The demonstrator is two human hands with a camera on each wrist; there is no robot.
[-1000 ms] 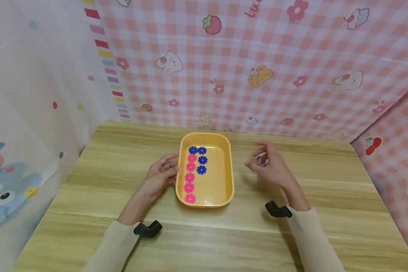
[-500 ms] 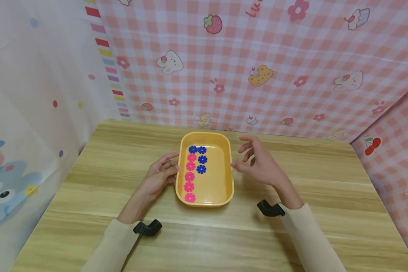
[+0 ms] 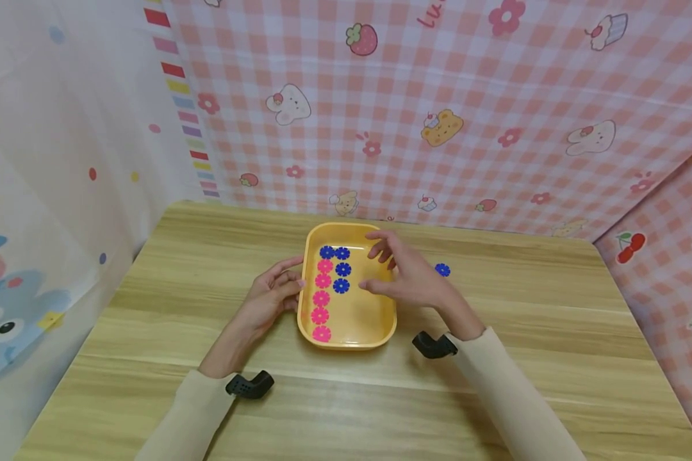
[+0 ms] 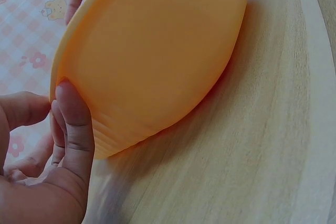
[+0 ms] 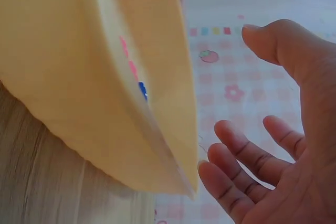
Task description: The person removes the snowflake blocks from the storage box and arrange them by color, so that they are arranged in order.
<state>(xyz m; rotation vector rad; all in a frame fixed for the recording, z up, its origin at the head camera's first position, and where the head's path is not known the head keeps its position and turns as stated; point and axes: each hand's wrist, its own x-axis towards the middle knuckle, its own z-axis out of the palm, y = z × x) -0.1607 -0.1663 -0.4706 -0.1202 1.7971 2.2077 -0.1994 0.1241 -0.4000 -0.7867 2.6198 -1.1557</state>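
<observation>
A yellow plastic tray (image 3: 346, 346) stands on the table. Snowflake-shaped discs lie in it: a column of several pink discs (image 3: 321, 298) with a blue one at its far end, and a shorter column of blue discs (image 3: 343, 269) beside it. My left hand (image 3: 271, 299) holds the tray's left side, thumb and fingers at the rim; the left wrist view shows fingers (image 4: 76, 124) against the outer wall. My right hand (image 3: 406, 272) hovers over the tray's right side, fingers spread and nothing between them. A single blue disc (image 3: 442, 270) lies on the table right of the tray.
The wooden table (image 3: 346, 410) ends at a pink checked cloth (image 3: 496, 173) behind it. A white patterned cloth (image 3: 109, 115) hangs at the left. Black wrist cameras (image 3: 250, 385) are worn on both sleeves.
My right hand has moved left from beside the loose blue disc to over the tray, uncovering that disc. The left hand and tray stay put.
</observation>
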